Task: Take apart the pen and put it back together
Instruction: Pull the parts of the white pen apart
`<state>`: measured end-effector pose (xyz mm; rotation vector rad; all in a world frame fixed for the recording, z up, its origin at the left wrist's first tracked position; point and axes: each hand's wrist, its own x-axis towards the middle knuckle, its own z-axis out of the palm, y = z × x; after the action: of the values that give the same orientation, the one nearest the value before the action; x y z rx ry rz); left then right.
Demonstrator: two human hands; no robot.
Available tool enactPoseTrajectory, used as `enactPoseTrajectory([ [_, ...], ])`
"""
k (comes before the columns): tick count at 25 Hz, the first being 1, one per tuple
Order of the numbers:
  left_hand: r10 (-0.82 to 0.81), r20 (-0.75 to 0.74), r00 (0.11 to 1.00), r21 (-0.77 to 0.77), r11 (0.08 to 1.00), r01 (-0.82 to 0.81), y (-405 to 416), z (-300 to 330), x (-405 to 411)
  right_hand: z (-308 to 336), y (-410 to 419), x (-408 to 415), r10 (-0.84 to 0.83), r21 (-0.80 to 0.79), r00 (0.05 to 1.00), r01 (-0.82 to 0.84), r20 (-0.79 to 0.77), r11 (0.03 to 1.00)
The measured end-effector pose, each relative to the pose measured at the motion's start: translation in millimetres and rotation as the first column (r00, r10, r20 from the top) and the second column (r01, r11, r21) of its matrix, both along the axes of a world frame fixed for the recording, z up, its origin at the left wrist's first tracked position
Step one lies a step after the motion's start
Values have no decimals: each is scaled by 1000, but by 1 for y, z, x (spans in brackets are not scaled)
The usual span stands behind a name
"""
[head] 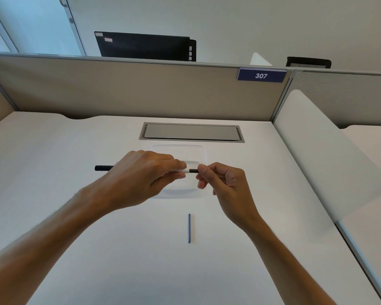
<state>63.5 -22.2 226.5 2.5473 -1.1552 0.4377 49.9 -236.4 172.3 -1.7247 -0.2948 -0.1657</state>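
Note:
I hold a pen [104, 167] level above the white desk [75, 216]; its black end sticks out to the left of my left hand [145, 172], which is closed around the barrel. A white section and a short black piece show between my hands. My right hand [220, 181] pinches that black piece at the pen's right end with thumb and fingertips. A thin dark rod [189, 228], a separate part, lies on the desk nearer to me, pointing away from me.
A clear shallow tray [198, 150] sits under my hands. Behind it a grey cable flap [191, 132] is set into the desk. A beige partition [141, 89] with a blue "307" sign [261, 75] closes the back; a white side panel [321, 155] stands at right.

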Motion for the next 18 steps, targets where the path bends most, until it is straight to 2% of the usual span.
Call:
enactPoseTrajectory([
  [18, 2, -50, 999, -52, 999, -5, -1, 0, 1, 3, -2, -1, 12, 0, 1000, -12, 16, 1000],
])
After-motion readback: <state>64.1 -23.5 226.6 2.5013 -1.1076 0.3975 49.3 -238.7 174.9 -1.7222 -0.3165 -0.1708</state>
